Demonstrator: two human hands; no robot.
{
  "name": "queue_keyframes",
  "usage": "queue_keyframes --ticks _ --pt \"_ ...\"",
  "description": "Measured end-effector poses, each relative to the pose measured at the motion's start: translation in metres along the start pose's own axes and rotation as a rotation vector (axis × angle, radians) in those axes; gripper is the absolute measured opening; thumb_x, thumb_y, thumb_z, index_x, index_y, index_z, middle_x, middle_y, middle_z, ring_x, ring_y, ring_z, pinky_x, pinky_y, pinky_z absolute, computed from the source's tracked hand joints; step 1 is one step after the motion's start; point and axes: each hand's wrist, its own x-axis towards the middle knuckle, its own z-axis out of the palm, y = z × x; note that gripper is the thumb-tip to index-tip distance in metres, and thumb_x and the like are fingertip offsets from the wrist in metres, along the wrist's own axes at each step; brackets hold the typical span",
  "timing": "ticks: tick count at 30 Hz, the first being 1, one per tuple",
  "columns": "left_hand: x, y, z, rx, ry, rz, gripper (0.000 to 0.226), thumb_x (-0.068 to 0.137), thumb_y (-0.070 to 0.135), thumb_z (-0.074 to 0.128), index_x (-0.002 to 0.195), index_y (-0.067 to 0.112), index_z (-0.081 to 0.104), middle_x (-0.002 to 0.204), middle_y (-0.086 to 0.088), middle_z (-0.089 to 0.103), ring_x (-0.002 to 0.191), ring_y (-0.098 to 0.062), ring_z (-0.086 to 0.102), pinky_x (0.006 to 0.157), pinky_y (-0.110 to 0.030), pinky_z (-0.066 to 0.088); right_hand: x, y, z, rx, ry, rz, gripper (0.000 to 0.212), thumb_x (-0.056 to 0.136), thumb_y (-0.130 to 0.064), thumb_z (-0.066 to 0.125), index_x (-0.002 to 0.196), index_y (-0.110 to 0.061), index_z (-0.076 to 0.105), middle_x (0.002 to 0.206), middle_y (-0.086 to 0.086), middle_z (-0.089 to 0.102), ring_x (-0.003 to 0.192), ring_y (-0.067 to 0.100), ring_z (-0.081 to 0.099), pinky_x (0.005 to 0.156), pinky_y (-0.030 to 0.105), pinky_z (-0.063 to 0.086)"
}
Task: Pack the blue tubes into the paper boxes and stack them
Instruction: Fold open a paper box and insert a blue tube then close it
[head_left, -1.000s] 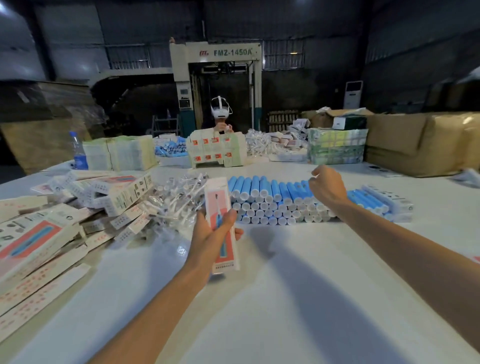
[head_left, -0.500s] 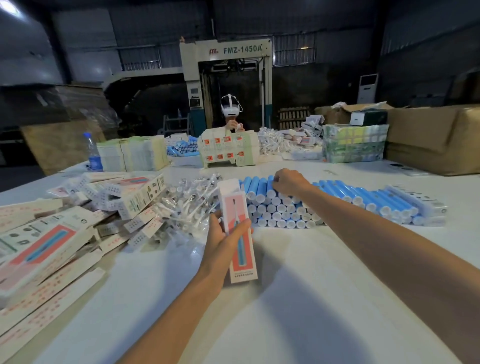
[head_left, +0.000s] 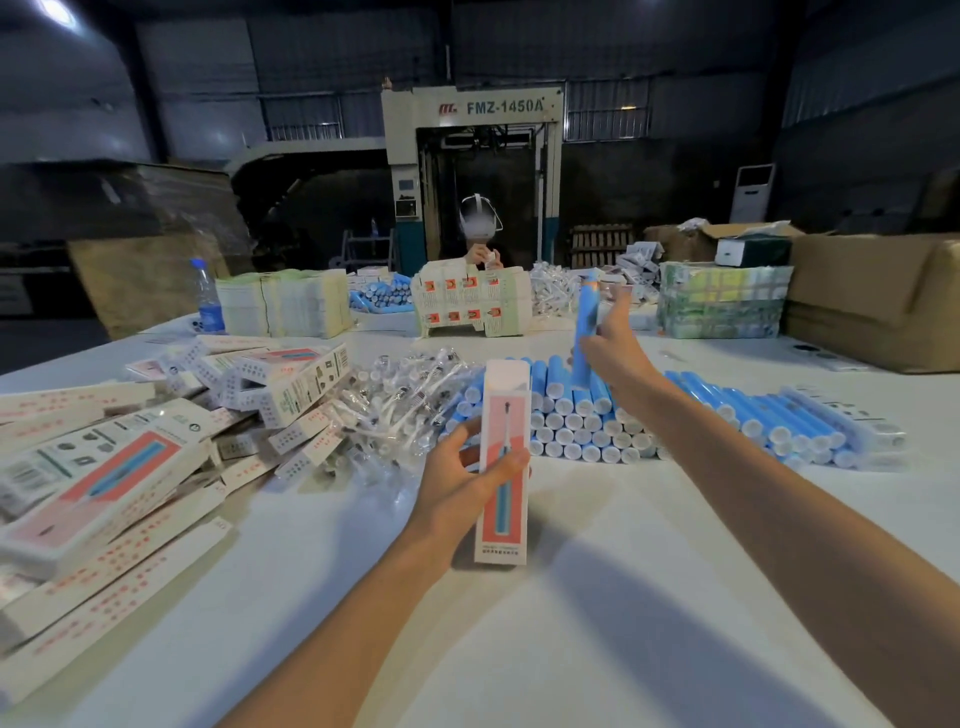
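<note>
The right hand (head_left: 621, 358) is pinching one blue tube (head_left: 586, 317), holding it upright above the tube pile (head_left: 675, 415) in the middle of the frame. The left hand (head_left: 452, 486) is gripping a paper box (head_left: 506, 405) just below it, stood on end. This looks like the packing step. Next, the tube is going to need lining up with the box's top end and sliding in.

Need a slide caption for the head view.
Left hand holds a paper box; right hand holds a blue tube above the pile.
</note>
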Motion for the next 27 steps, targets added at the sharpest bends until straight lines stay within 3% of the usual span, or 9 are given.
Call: queue_keyframes --ticks 1,3,5,10,15,18,20,23,27 --pt "0.0 0.001 0.0 0.003 -0.002 0.003 0.071 0.072 0.047 0.092 0.135 0.031 0.064 0.117 0.002 0.079 0.099 -0.025 0.081 0.095 -0.054 0.062 -0.009 -0.008 -0.002 0.178 0.009 -0.032 0.094 0.099 0.015 0.044 0.162 -0.039 -0.002 0.162 0.016 0.032 0.134 0.038 0.054 0.102 0.053 0.056" --pt "-0.002 0.003 0.001 0.013 -0.008 0.008 0.073 0.069 0.05 0.093 0.134 0.031 0.065 0.116 0.001 0.079 0.098 -0.026 0.081 0.095 -0.055 0.062 -0.024 -0.022 -0.006 0.451 -0.023 -0.099 0.104 0.098 0.009 0.057 0.162 -0.046 -0.003 0.15 0.019 0.046 0.125 0.033 0.063 0.1 0.054 0.057" --pt "-0.004 0.005 0.001 0.031 -0.014 0.015 0.074 0.068 0.053 0.093 0.133 0.03 0.066 0.115 -0.001 0.079 0.098 -0.026 0.08 0.095 -0.055 0.062 -0.037 -0.033 -0.007 0.555 -0.084 -0.166 0.11 0.094 0.002 0.067 0.161 -0.05 -0.003 0.138 0.02 0.056 0.116 0.031 0.071 0.096 0.051 0.06" --pt "-0.01 0.011 0.003 0.075 -0.022 0.038 0.071 0.074 0.047 0.093 0.136 0.026 0.065 0.119 -0.005 0.078 0.105 -0.028 0.078 0.097 -0.054 0.062 -0.055 -0.041 0.003 0.326 -0.172 -0.245 0.1 0.093 -0.001 0.071 0.156 -0.053 0.012 0.128 0.019 0.059 0.104 0.032 0.076 0.094 0.047 0.06" --pt "-0.016 0.014 0.004 0.093 -0.017 0.052 0.07 0.075 0.049 0.091 0.136 0.027 0.065 0.118 -0.001 0.077 0.108 -0.027 0.077 0.097 -0.055 0.062 -0.058 -0.04 0.002 -0.104 -0.266 -0.254 0.094 0.089 -0.014 0.08 0.156 -0.041 0.02 0.108 0.008 0.069 0.093 0.006 0.069 0.084 0.027 0.051" --pt "-0.018 0.015 0.006 0.057 -0.012 0.03 0.072 0.074 0.051 0.091 0.137 0.03 0.064 0.119 -0.001 0.076 0.105 -0.031 0.077 0.097 -0.057 0.061 -0.059 -0.042 0.005 -0.276 -0.4 -0.261 0.09 0.088 -0.013 0.081 0.154 -0.035 0.023 0.109 0.007 0.066 0.103 0.01 0.064 0.081 0.025 0.047" --pt "-0.02 0.015 0.008 0.047 -0.005 0.018 0.068 0.077 0.051 0.088 0.137 0.033 0.063 0.117 0.0 0.076 0.105 -0.033 0.077 0.097 -0.057 0.061 -0.062 -0.039 0.012 -0.295 -0.431 -0.26 0.076 0.091 -0.013 0.077 0.148 -0.029 0.03 0.114 0.004 0.059 0.106 0.008 0.06 0.077 0.022 0.048" --pt "-0.022 0.01 0.009 0.055 0.034 -0.002 0.042 0.091 0.043 0.08 0.128 0.035 0.062 0.104 0.001 0.08 0.095 -0.027 0.08 0.095 -0.057 0.062 -0.068 -0.025 0.023 -0.287 -0.405 -0.258 0.044 0.099 -0.021 0.069 0.138 -0.021 0.047 0.12 0.002 0.056 0.109 0.012 0.058 0.078 0.018 0.047" --pt "-0.022 0.002 0.005 0.109 0.279 -0.02 0.02 0.103 0.035 0.069 0.119 0.027 0.058 0.102 -0.003 0.078 0.093 -0.027 0.078 0.092 -0.053 0.061 -0.075 -0.006 0.049 -0.183 -0.23 -0.318 0.023 0.107 -0.025 0.057 0.128 -0.015 0.061 0.124 0.003 0.059 0.108 0.01 0.059 0.083 0.015 0.047"
